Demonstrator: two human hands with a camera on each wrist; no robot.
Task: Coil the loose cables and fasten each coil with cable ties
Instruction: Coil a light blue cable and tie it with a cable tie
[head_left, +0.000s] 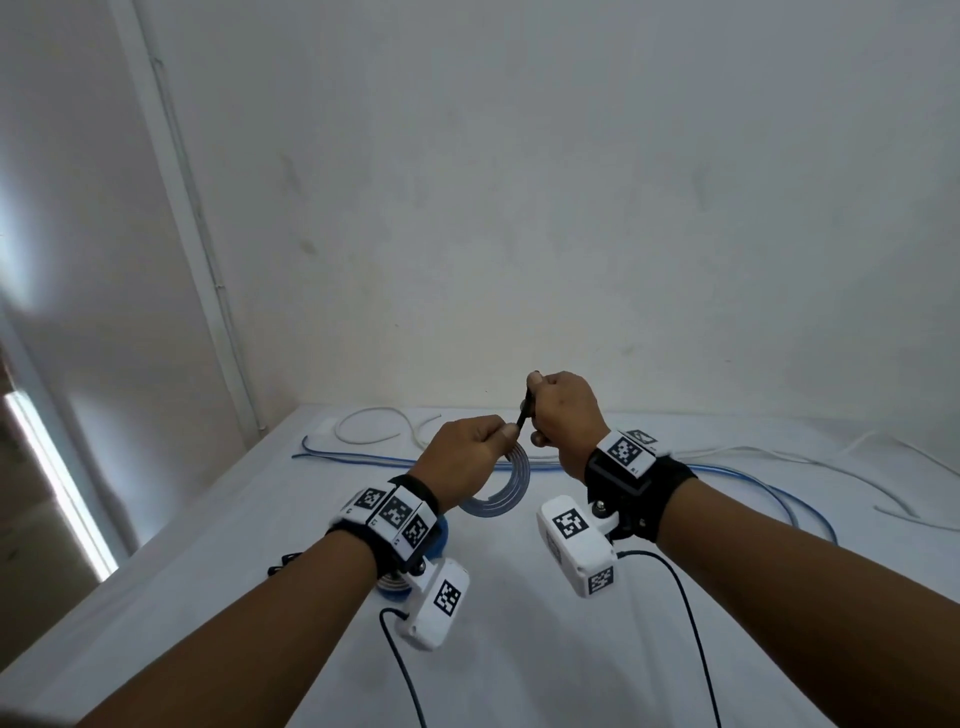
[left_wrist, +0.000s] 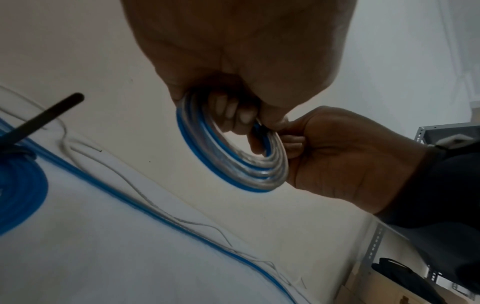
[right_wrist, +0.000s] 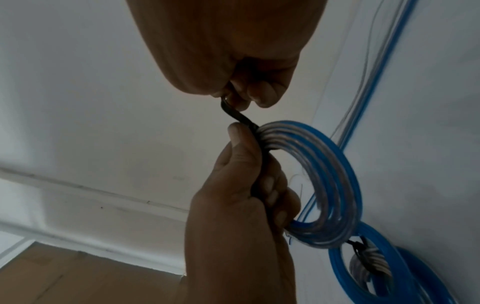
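Observation:
A coil of blue and clear cable (head_left: 500, 492) hangs above the white table, held up between both hands. My left hand (head_left: 498, 434) grips the coil's top, fingers curled through its hole (left_wrist: 233, 115). A black cable tie (head_left: 524, 408) wraps the coil at that spot, and its tail (right_wrist: 235, 114) runs up into my right hand (head_left: 535, 395), which pinches it between thumb and fingers (right_wrist: 249, 94). The tie's head is hidden under my left thumb (right_wrist: 241, 139).
A tied blue coil (right_wrist: 376, 265) lies on the table (head_left: 519, 649) under my left wrist, its black tie tail (left_wrist: 44, 115) sticking up. Loose blue cable (head_left: 363, 458) and thin white cable (head_left: 363, 422) trail along the back by the wall. A metal shelf (left_wrist: 374, 246) stands to the right.

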